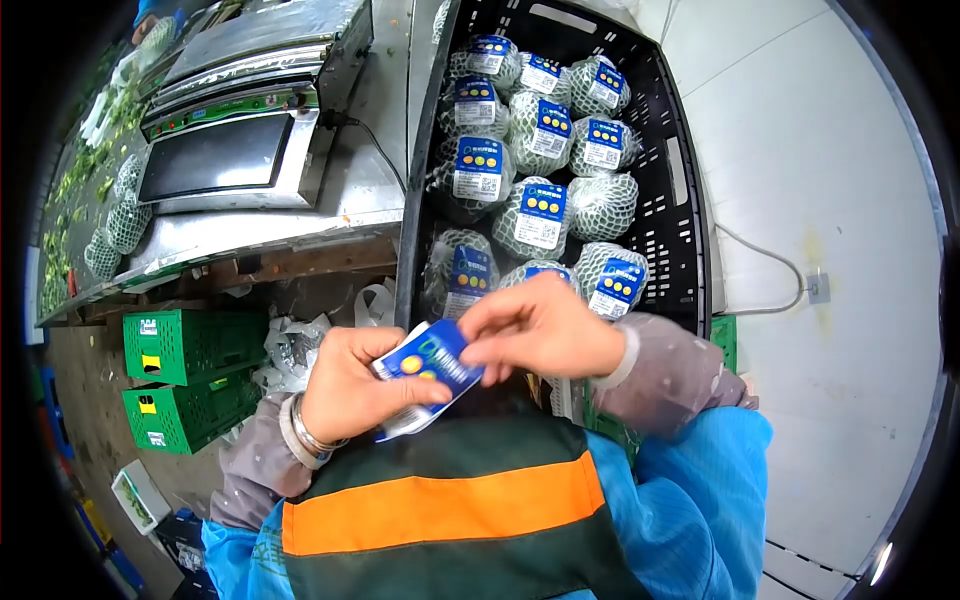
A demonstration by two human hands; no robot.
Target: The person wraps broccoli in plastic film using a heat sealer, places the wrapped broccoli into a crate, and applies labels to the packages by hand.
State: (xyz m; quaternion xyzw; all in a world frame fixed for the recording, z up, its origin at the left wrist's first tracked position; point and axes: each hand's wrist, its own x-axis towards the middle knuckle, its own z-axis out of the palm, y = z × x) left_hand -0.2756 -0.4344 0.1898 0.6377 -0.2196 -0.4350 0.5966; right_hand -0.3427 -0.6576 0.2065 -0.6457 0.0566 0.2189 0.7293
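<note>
- We are holding a stack of labels [428,368] close to our chest, just under the near edge of the crate [680,170].
- Our left hand [350,385] is gripping the stack from below, thumb lying across its face.
- Our right hand [540,325] is pinching the stack's upper right corner between its fingertips.
- The labels are showing glossy blue faces with yellow and orange dots, a white lower strip and rounded corners.
- The crate is looking like black plastic lattice, rectangular, and is holding round produce [540,215] wrapped in white foam net, most bearing the same blue label.
- We are seeing a steel worktop [380,190] at left carrying a metal machine [245,120] with a dark flat panel.
- Green lattice crates [190,345] are sitting under it.
</note>
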